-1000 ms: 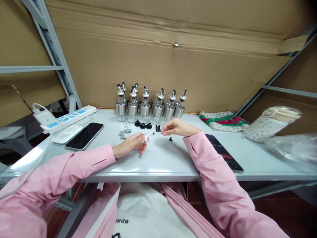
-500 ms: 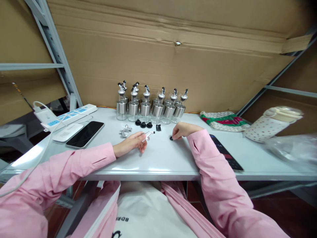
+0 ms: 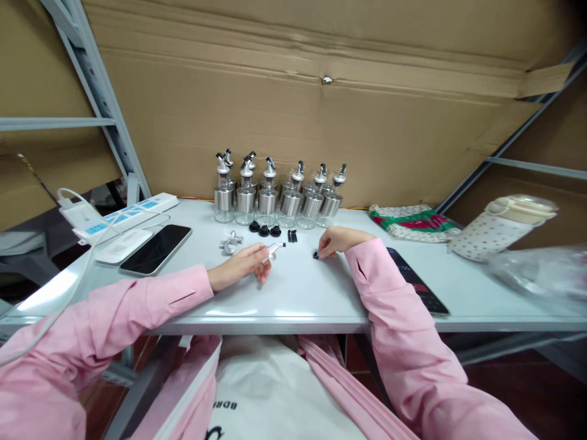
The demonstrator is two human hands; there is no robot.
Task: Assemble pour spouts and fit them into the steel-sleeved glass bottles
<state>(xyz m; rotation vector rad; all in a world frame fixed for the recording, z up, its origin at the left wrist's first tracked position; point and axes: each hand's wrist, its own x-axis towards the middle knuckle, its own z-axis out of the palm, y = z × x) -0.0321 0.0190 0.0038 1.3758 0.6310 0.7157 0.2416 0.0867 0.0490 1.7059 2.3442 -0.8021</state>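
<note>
My left hand [image 3: 245, 264] is closed on a silver pourer spout [image 3: 274, 249] with a dark tip, held above the white table [image 3: 293, 293]. Farther right, the fingers of my right hand [image 3: 335, 241] pinch a small black part [image 3: 316, 255] at the tabletop. Between and beyond the hands lie black stoppers [image 3: 264, 230] and small black pieces [image 3: 292, 236]. More silver spout parts [image 3: 232, 242] rest beyond my left hand. Several glass and steel bottles [image 3: 268, 201] with pourer tops stand in rows at the back.
To the left are a phone [image 3: 156, 249], a white charger [image 3: 123, 245] and a power strip [image 3: 126, 218]. At right lie a dark tablet-like device [image 3: 419, 284], a patterned cloth [image 3: 413, 223], a dotted bottle [image 3: 502, 229] and a clear plastic bag [image 3: 545, 275]. Cardboard [image 3: 293, 110] closes the back.
The whole view has shifted very slightly. Both hands keep nearly the same positions and grips.
</note>
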